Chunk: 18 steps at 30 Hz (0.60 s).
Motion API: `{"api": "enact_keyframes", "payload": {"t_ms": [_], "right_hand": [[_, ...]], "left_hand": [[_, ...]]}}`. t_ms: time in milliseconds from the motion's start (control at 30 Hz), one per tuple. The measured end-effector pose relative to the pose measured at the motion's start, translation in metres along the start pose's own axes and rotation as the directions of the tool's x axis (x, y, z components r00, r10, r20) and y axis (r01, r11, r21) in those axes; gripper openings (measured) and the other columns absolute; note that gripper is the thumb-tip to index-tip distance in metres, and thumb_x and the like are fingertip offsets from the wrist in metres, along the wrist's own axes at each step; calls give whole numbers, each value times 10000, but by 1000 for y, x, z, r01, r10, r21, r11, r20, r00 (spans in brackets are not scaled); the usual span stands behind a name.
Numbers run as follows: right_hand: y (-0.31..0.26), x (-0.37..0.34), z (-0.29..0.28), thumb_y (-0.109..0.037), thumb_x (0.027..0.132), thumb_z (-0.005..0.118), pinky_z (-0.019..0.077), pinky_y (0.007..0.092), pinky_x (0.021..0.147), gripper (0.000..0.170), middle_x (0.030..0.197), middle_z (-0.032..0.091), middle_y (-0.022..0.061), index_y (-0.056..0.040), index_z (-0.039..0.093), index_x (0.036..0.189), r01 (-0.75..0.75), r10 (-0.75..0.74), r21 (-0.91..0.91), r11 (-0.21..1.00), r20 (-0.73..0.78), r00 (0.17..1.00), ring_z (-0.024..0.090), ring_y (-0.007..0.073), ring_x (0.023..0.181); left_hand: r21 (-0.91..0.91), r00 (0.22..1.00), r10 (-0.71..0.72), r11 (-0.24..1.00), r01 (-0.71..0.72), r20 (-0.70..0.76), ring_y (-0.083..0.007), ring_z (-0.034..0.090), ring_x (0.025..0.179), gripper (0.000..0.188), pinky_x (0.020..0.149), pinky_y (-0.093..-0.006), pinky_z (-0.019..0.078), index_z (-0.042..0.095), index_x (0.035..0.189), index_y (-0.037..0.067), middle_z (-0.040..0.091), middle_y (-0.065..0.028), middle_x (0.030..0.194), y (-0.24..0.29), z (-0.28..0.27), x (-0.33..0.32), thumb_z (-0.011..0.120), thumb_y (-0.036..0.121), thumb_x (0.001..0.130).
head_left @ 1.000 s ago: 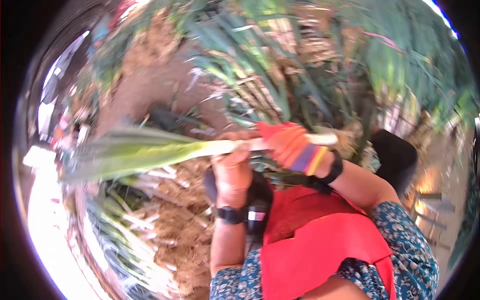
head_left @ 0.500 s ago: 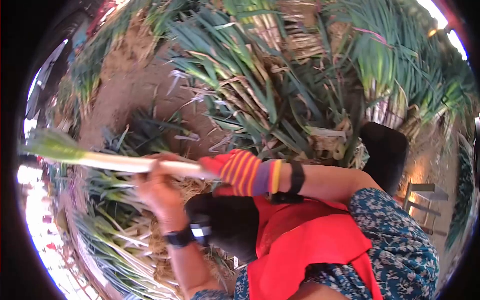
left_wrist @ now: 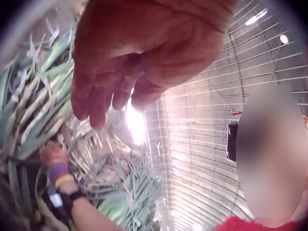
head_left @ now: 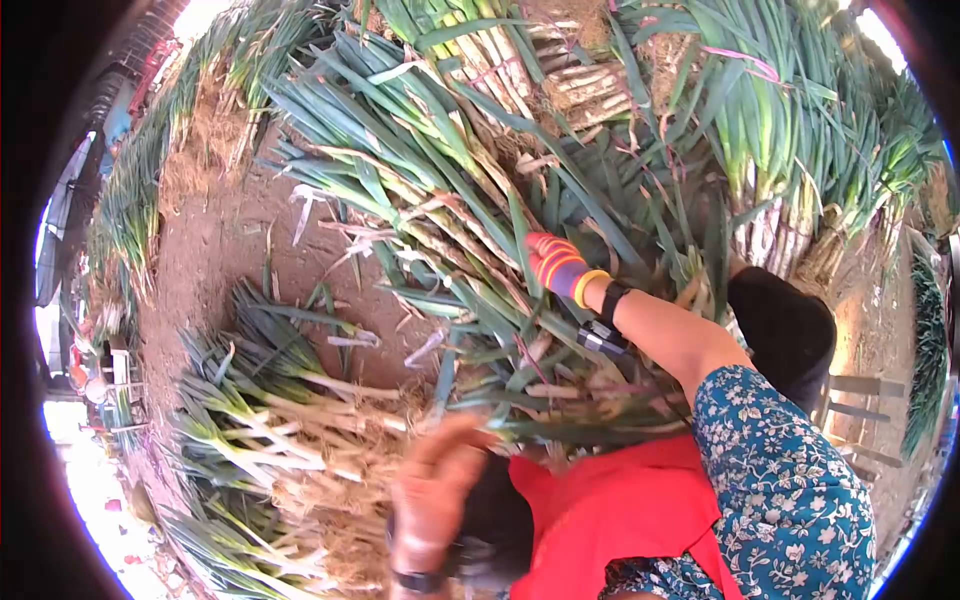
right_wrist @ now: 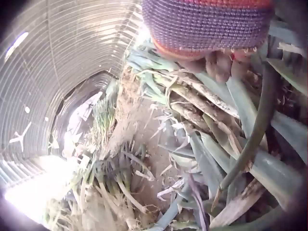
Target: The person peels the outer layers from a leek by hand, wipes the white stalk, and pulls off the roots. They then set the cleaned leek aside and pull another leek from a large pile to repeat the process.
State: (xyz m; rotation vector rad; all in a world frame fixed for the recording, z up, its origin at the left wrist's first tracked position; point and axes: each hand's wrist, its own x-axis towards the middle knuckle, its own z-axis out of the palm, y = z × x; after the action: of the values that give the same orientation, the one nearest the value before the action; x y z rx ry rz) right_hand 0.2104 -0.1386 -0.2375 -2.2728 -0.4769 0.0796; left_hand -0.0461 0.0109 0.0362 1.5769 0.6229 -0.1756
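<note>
Bare and slightly blurred, my left hand (head_left: 435, 490) is raised beside the red apron (head_left: 630, 490); its fingers (left_wrist: 98, 98) hang loosely bent with nothing in them. My right hand (head_left: 562, 268), in a striped glove (right_wrist: 207, 26), is low over a heap of untrimmed leeks (head_left: 440, 190). Its bare fingertips (right_wrist: 219, 67) bend down at the green leaves (right_wrist: 245, 108); whether they grip one is hidden. To the left on the ground lies a pile of leeks with pale stems (head_left: 265, 440), roots towards the person.
Tied leek bundles (head_left: 770, 120) stand at the upper right, one with a pink band (head_left: 745, 62). More leeks (head_left: 135, 215) line the far left. Bare soil (head_left: 215, 260) lies between the piles. A dark rounded object (head_left: 785, 320) and a metal frame (head_left: 865, 400) are at right.
The long leek that both hands held is out of them. My left hand has come back right, towards the apron; my gloved right hand has moved up and right to the leek heap.
</note>
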Motion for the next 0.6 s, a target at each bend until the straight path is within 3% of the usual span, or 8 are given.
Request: {"api": "enact_keyframes", "payload": {"t_ms": [133, 233, 300, 367, 433, 500, 567, 600], "right_hand": [[64, 66, 34, -159, 824, 553, 463, 384, 825, 372, 1249, 521, 153, -122, 534, 1194, -130, 132, 105, 986, -12, 991, 522, 289, 1099], [103, 81, 74, -210, 834, 542, 440, 386, 903, 427, 1363, 418, 161, -92, 482, 1240, -380, 452, 730, 568, 109, 885, 424, 289, 1228], [95, 90, 80, -275, 825, 573, 435, 394, 914, 488, 1352, 431, 183, -56, 469, 1248, -186, 210, -300, 936, 49, 976, 442, 312, 1218], [79, 102, 70, -346, 790, 621, 431, 406, 896, 548, 1265, 506, 217, -16, 504, 1211, -248, 276, -285, 926, 61, 959, 503, 314, 1158], [55, 111, 35, -352, 742, 675, 439, 415, 866, 551, 1121, 580, 254, 11, 558, 1140, -415, 351, 90, 905, 391, 851, 563, 335, 1067], [29, 92, 23, -266, 730, 701, 480, 393, 741, 438, 914, 640, 202, 19, 593, 1044, -91, 77, 136, 987, 100, 992, 624, 286, 845], [-2, 75, -17, -272, 755, 678, 486, 386, 662, 414, 871, 645, 150, 8, 598, 1049, -413, 148, 589, 695, 444, 883, 617, 238, 718], [2, 57, -26, -265, 755, 675, 481, 377, 618, 362, 819, 639, 129, -3, 611, 997, 241, -303, 309, 920, 174, 937, 608, 227, 678]], "left_hand": [[-217, 990, -124, 967, 136, 69, -158, 624, 889, 204, 822, -272, 485, 597, 1070, -36, 663, -103, 948, -41, 23, 37, 568, 12, 873], [-254, 980, -193, 951, 175, -46, -128, 618, 791, 197, 716, -241, 490, 622, 1038, -18, 649, -74, 934, -42, 24, 57, 593, 91, 876], [-252, 980, -169, 958, 139, -101, -131, 624, 794, 189, 732, -247, 489, 620, 1044, -14, 650, -78, 941, -38, 29, 67, 595, 69, 875], [-271, 978, -191, 949, 160, -90, -141, 626, 789, 188, 731, -246, 497, 623, 1045, -5, 656, -79, 935, -37, 38, 75, 587, 72, 878], [-323, 979, -204, 926, 194, 2, -232, 658, 851, 223, 804, -322, 519, 570, 1044, -94, 649, -158, 936, -32, 46, 81, 560, -4, 840], [-315, 982, -180, 930, 188, 55, -201, 646, 863, 183, 806, -293, 499, 579, 1041, -68, 642, -131, 970, -31, 46, 84, 541, 4, 877], [-270, 983, -183, 946, 180, 17, -215, 656, 802, 195, 765, -315, 528, 580, 1005, -92, 647, -158, 930, -31, 49, 86, 541, 28, 856], [-242, 987, -162, 957, 160, 13, -200, 650, 770, 187, 738, -304, 531, 586, 984, -86, 646, -153, 915, -26, 53, 85, 531, 46, 863]]}}
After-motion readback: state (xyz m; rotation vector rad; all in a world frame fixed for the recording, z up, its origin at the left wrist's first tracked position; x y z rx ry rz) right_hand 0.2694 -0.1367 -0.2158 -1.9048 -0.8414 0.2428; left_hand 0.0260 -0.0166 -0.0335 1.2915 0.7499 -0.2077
